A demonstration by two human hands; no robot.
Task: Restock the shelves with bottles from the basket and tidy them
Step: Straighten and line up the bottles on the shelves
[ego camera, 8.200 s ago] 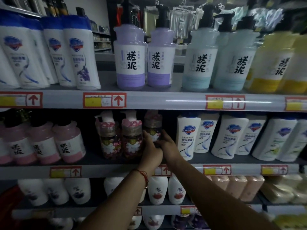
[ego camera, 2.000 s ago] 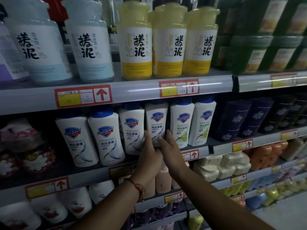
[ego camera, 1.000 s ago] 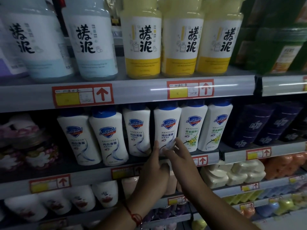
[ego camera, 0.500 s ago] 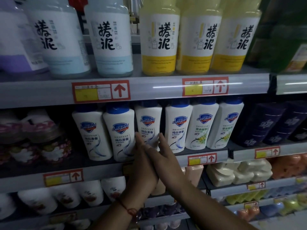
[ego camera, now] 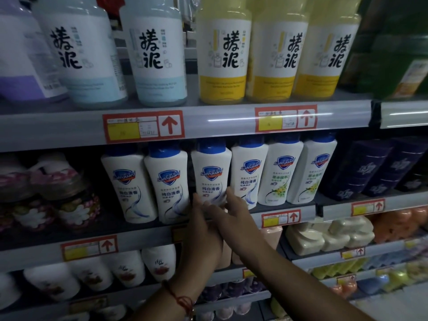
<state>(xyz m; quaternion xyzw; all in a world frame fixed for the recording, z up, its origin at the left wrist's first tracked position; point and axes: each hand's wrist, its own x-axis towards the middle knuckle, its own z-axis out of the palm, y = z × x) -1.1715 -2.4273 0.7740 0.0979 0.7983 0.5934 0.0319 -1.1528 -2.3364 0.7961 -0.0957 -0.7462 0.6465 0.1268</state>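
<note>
Both hands were raised to the middle shelf (ego camera: 143,230), bracketing the third white Safeguard bottle (ego camera: 209,172) in the row. The left hand (ego camera: 203,230) lay with straight fingers against the bottle's lower left side; the right hand (ego camera: 234,212) lay with straight fingers at its lower right edge. Neither hand was curled around the bottle; both appeared flat and extended. The bottle stood upright, long axis vertical, directly ahead of and slightly above the fingertips. The two hands were about equally near.

Clearance was limited. The second bottle (ego camera: 168,181) stood just beside it on the left; the fourth bottle (ego camera: 249,174) was touching or nearly so on the right. The upper shelf rail (ego camera: 208,122) sat close above the blue caps, so lifting room was small. Any adjustment would probably be a sideways slide or a twist. The basket was not in view.
</note>
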